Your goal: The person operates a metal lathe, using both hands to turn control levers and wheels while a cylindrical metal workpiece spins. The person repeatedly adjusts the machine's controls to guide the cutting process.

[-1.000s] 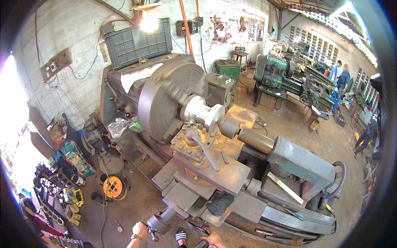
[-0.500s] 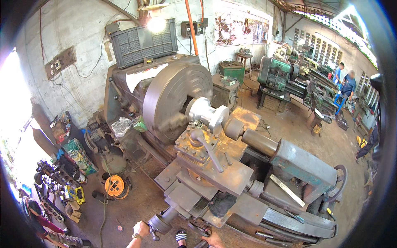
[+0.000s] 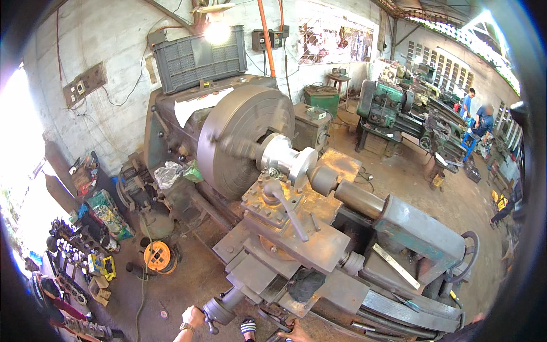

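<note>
My left hand (image 3: 194, 317), with a watch at its wrist, is closed on the crank handle of the cross-slide (image 3: 219, 309) at the lathe's front. Low at the frame's edge, my right hand (image 3: 297, 332) is curled at a dark handle (image 3: 276, 319) on the carriage, its grip partly hidden. Beyond them, the large chuck (image 3: 239, 139) is blurred by spinning. A shiny flanged metal workpiece (image 3: 288, 159) runs from it to the tailstock (image 3: 419, 228). The tool post (image 3: 276, 196) with its clamping lever stands close to the workpiece, and thin shavings lie beside it.
A dark cloth (image 3: 306, 283) and a flat metal bar (image 3: 396, 266) lie on the lathe. On the floor to the left are an orange cable reel (image 3: 160, 257) and several machine parts. Another green lathe (image 3: 387, 102) and two people (image 3: 483, 121) are farther back.
The chuck has turned, its blurred jaws now elsewhere. My right hand has shifted slightly at the handle. A blurred reddish shape has come in at the lower right edge.
</note>
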A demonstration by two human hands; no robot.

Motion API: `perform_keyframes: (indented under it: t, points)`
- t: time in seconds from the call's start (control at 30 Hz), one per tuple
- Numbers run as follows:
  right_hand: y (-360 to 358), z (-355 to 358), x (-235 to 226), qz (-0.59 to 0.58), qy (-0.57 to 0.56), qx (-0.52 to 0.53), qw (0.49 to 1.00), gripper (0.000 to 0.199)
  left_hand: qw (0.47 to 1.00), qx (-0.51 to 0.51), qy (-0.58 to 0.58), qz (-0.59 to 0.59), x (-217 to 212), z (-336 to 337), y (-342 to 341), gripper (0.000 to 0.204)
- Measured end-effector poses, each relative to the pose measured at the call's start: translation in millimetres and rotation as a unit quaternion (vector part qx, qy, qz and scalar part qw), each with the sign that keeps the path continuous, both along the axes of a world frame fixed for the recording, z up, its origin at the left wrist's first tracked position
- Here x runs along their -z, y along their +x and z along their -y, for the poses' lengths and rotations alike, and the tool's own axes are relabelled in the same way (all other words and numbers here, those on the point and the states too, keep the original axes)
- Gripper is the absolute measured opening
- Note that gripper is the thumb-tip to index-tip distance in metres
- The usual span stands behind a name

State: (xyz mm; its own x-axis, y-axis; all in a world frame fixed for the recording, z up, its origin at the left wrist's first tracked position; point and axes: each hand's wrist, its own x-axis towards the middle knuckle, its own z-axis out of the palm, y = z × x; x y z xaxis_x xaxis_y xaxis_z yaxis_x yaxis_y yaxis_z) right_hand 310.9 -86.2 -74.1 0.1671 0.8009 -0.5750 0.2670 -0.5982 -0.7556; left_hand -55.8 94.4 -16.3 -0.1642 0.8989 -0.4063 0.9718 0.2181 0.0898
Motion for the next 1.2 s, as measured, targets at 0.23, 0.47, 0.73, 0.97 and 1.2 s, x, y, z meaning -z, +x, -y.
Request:
perform_keyframes:
  t: [0.23, 0.47, 0.73, 0.97, 1.2]
  points:
    - [1.1, 7.2, -3.6, -0.02, -0.007, -0.003, 1.0, 0.076, 1.0, 0.017, 0.004, -0.012, 2.0, -1.0, -1.2, 0.024]
    - [-4.4, 6.5, -4.8, -0.032, -0.007, -0.008, 0.999, 0.074, 1.0, 0.004, 0.003, -0.021, 0.1, -0.3, -0.8, 0.023]
    - [-4.8, 7.1, -5.3, -0.038, -0.002, -0.013, 0.999, 0.072, 0.999, -0.004, -0.022, -0.025, -1.5, -1.9, 1.5, 0.024]
    - [-3.8, 6.1, -5.6, -0.044, 0.003, -0.018, 0.999, 0.07, 1.0, 0.009, -0.008, -0.011, -6.6, -1.6, 3.7, 0.023]
    - [-4.6, 6.0, -6.7, -0.05, 0.006, -0.025, 0.998, 0.068, 1.0, 0.005, -0.019, -0.006, -3.9, -2.4, 2.2, 0.027]
